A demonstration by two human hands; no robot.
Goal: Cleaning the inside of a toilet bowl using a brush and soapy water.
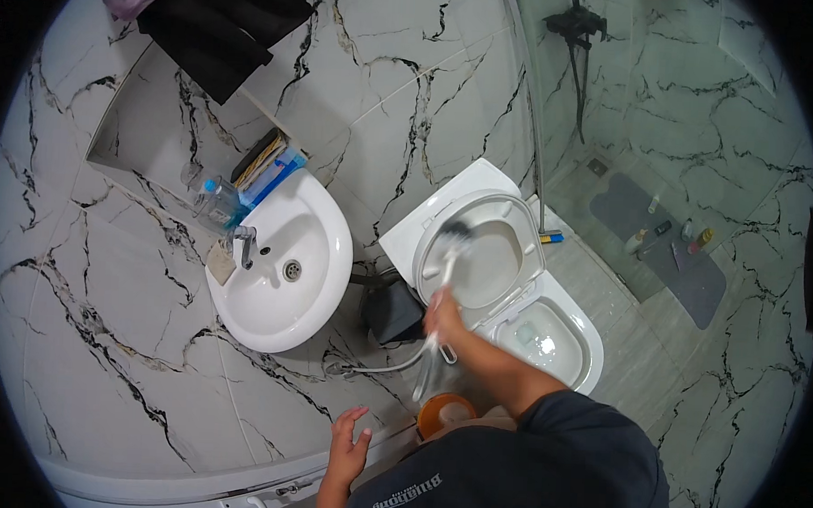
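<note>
My right hand [444,315] is closed around the white handle of a toilet brush [455,239]. The brush's dark bristles, blurred, are at the raised toilet seat and lid [490,257]. Below the seat, the toilet bowl [544,339] lies open, with water and a light reflection inside. My left hand [350,447] is held in the air near the door, fingers apart, with nothing in it. An orange bucket [434,411] stands by my body, partly hidden by it. A white hose [392,369] runs from the wall fitting towards my right forearm.
A white washbasin [311,298] with a chrome faucet [245,247] juts out at left, above a dark bin [392,314]. Bottles [219,204] crowd the wall niche. A glass shower panel stands at right, with a gray mat [681,263] behind it. A blue-and-yellow brush [552,238] lies beside the toilet.
</note>
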